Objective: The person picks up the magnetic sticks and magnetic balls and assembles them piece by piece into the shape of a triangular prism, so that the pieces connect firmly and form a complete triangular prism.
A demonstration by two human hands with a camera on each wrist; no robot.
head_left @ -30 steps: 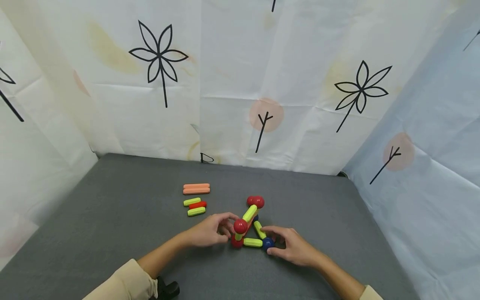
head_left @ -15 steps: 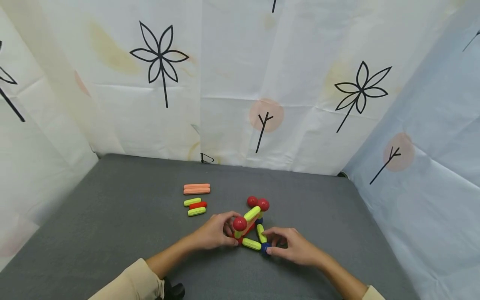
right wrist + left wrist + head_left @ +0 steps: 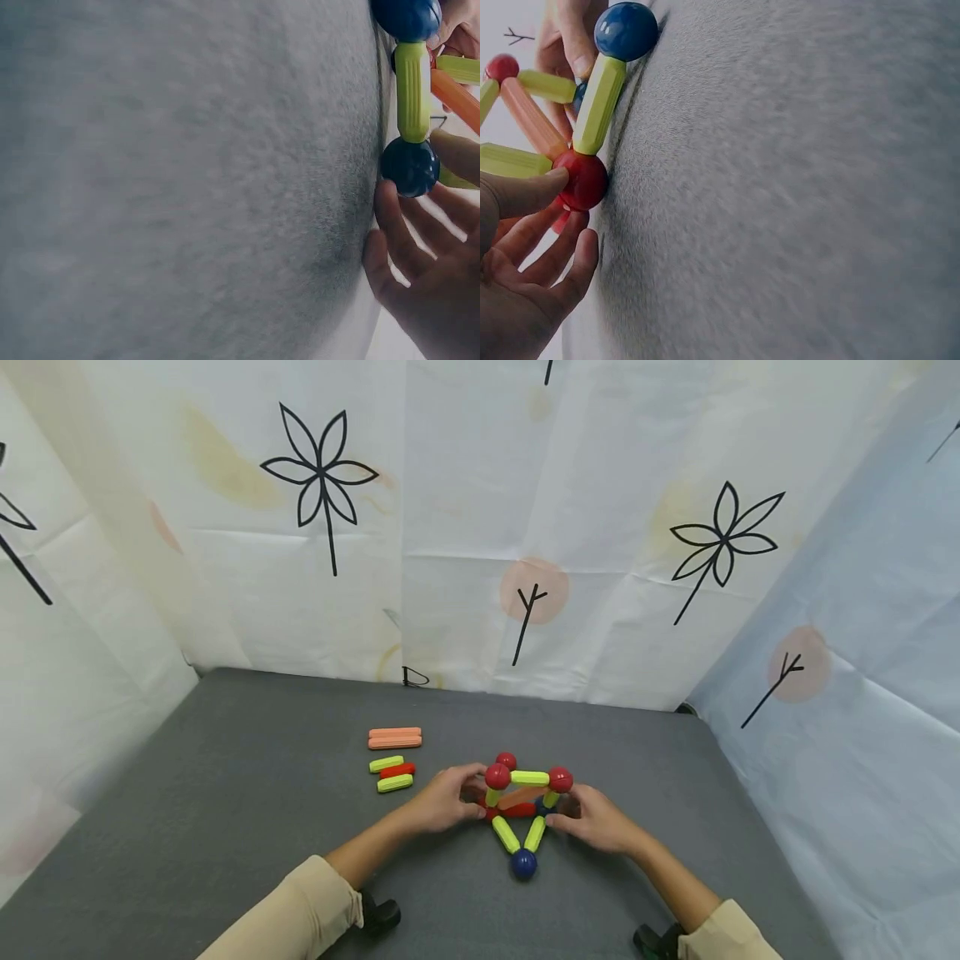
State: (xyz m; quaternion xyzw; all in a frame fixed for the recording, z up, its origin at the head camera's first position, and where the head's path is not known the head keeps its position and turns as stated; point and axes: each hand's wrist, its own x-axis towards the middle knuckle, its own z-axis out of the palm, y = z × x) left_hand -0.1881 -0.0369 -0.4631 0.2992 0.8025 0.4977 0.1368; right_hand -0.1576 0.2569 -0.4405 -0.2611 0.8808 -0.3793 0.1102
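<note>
A frame of rods and balls stands between the hands. Its base is a triangle, with a front blue ball [image 3: 523, 864] joined by two yellow-green rods to a red ball [image 3: 583, 181] and a second blue ball [image 3: 410, 166]. Two upper red balls, one of them on the right [image 3: 560, 779], are bridged by a yellow-green rod [image 3: 530, 777], with an orange rod [image 3: 534, 120] slanting below. My left hand [image 3: 448, 797] pinches the base's red ball between thumb and fingers. On the other side, my right hand [image 3: 596, 817] holds the second blue ball with thumb and fingertips.
Two orange rods [image 3: 394, 738] lie side by side at the back left. Nearer are two yellow-green rods [image 3: 395, 783] with a red rod [image 3: 397, 771] between them. Another red ball [image 3: 506, 761] shows behind the frame. A patterned cloth [image 3: 465, 510] rises behind the grey table [image 3: 262, 760].
The frame has turned, so its blue corner now points toward me and its top rod lies crosswise. Both hands have moved a little farther forward, the right hand shifting to the other blue ball.
</note>
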